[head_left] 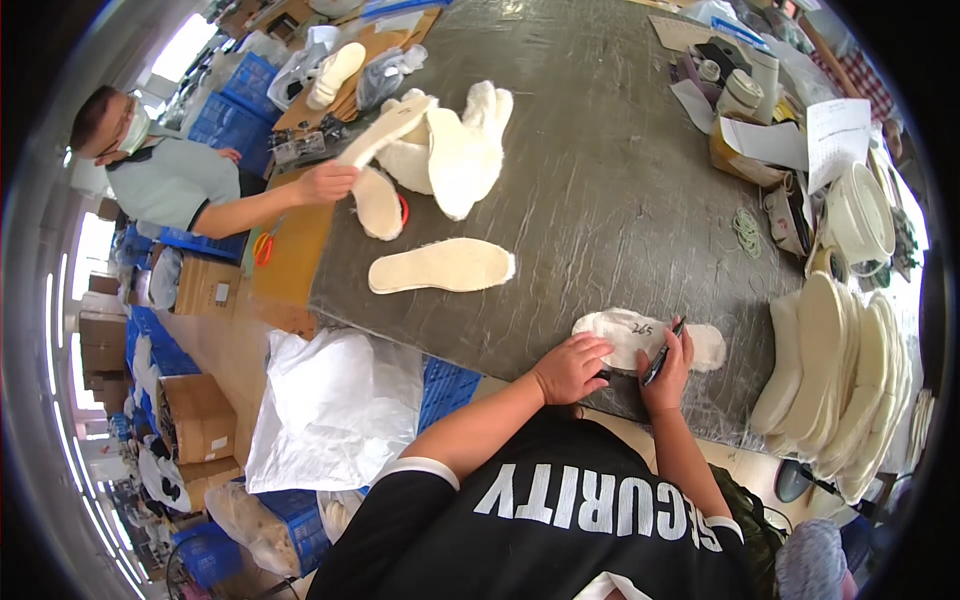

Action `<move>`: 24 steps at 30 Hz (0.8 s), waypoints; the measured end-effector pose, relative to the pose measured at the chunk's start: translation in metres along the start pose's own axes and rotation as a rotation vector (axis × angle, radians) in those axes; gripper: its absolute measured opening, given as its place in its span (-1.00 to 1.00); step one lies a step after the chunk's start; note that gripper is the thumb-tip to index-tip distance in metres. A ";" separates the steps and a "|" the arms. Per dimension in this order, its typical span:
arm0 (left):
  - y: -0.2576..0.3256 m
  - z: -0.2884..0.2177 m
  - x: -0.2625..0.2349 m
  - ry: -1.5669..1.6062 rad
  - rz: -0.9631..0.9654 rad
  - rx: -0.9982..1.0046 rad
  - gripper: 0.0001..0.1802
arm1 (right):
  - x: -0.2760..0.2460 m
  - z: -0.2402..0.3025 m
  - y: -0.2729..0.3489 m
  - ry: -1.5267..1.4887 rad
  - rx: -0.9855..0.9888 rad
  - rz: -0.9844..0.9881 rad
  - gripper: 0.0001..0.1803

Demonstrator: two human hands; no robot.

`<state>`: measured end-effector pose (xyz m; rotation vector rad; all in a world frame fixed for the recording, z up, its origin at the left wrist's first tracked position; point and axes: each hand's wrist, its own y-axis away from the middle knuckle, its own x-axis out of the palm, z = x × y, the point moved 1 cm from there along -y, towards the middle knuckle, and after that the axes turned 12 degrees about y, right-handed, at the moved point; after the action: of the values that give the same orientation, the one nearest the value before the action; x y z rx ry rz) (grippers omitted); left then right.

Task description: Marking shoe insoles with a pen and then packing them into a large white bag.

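Note:
A cream, fuzzy-edged insole [622, 326] with handwritten marks lies on the near edge of the dark table in front of me. My left hand [572, 368] rests at its left end, fingertips on the insole, with a small black piece like a marker cap [603, 375] held by the thumb. In my right hand [668, 372] is a black marker [656, 364], tilted over the insole's middle. Ahead and to the left lies another insole [442, 267]. A co-worker's hand [328, 182] across the table holds an insole [390, 130] above a loose pile of insoles [458, 165].
Stacked insoles [825, 365] stand at the table's right edge. Behind them are a white bucket [862, 215], papers [838, 140] and a coil of green string [746, 232]. Orange-handled scissors [263, 248] lie at the left. A white sack [335, 410] sits below the table's left edge.

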<state>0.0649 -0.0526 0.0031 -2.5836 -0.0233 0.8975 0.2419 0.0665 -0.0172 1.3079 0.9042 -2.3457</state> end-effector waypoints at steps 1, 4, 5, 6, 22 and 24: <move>0.000 -0.002 0.000 0.016 0.006 0.007 -0.70 | -0.001 -0.001 0.001 -0.024 -0.007 -0.011 -0.36; -0.003 -0.003 0.000 -0.036 -0.035 0.011 -0.67 | -0.005 0.002 0.000 -0.041 0.014 -0.025 -0.38; -0.002 -0.003 -0.001 -0.061 -0.039 -0.002 -0.67 | -0.006 0.004 -0.001 -0.064 0.014 -0.027 -0.40; -0.003 -0.004 -0.004 -0.096 -0.035 0.001 -0.67 | -0.008 0.005 -0.003 -0.084 0.027 -0.021 -0.41; -0.002 -0.005 -0.021 -0.106 0.058 -0.182 -0.71 | -0.036 0.005 -0.006 -0.369 -0.029 -0.088 -0.66; -0.006 -0.002 -0.018 -0.086 0.109 -0.205 -0.72 | -0.028 0.004 -0.011 -0.263 -0.027 -0.022 -0.64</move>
<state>0.0528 -0.0508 0.0177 -2.7547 0.0018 1.0979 0.2489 0.0710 0.0123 0.9537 0.8669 -2.4389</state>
